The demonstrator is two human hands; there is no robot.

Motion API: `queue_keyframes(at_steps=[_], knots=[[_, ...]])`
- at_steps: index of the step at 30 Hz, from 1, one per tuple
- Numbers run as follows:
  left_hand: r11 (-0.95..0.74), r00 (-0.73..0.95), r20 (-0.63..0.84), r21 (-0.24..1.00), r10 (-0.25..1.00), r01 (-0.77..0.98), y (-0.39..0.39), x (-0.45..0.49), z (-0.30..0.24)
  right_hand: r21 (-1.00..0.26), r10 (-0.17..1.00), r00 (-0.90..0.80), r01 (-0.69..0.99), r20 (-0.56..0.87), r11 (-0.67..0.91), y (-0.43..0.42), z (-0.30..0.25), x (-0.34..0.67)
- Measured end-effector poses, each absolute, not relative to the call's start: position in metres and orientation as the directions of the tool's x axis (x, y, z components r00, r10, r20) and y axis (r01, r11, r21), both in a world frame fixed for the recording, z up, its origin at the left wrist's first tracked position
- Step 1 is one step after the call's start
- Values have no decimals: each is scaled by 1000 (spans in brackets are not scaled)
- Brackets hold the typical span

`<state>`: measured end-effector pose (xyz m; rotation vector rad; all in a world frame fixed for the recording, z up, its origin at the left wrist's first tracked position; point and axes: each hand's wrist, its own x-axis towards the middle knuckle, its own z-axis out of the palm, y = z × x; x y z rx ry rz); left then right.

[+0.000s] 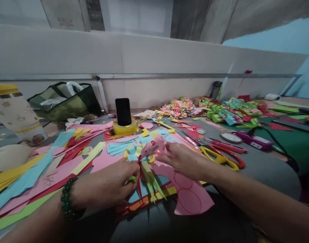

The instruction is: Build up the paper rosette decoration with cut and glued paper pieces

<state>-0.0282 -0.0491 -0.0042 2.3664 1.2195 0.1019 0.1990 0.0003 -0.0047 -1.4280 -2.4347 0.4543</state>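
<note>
My right hand [185, 158] is closed round a pink glue gun [154, 146] with a small red light lit, its nozzle pointing left and down. My left hand [111, 184], with a green bead bracelet at the wrist, pinches a paper piece with green and yellow pointed strips [150, 180] and a red stem. The gun's tip sits just above the top of that piece. Both hands work over a pink sheet with drawn circles [192, 199] and blue paper strips [119, 146].
A black phone [123, 111] stands in a yellow tape roll. Red and yellow scissors [225, 157] lie to the right. Finished paper flowers [181, 108], green paper scraps, a purple tool [255, 141] and a green bag [64, 101] lie round the table. A patterned cup [18, 116] stands at the left.
</note>
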Motion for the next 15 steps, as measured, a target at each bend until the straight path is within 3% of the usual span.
queue_keyframes(at_steps=[4, 7, 12, 15], knots=[[-492, 611, -159, 453, 776, 743, -49, -28, -4, -437, 849, -527, 757, 33, 486, -1, 1, 203], [-480, 606, -167, 464, 778, 744, -49, -29, -5, -494, 871, -480, 735, 105, 465, 0, 7, 207], [-399, 598, -164, 604, 785, 690, -43, -35, -10, -654, 911, -297, 634, 287, 413, 14, 15, 228], [-296, 585, -183, 721, 790, 626, -38, -43, -14, -672, 900, -91, 634, 427, 383, 28, 18, 257]])
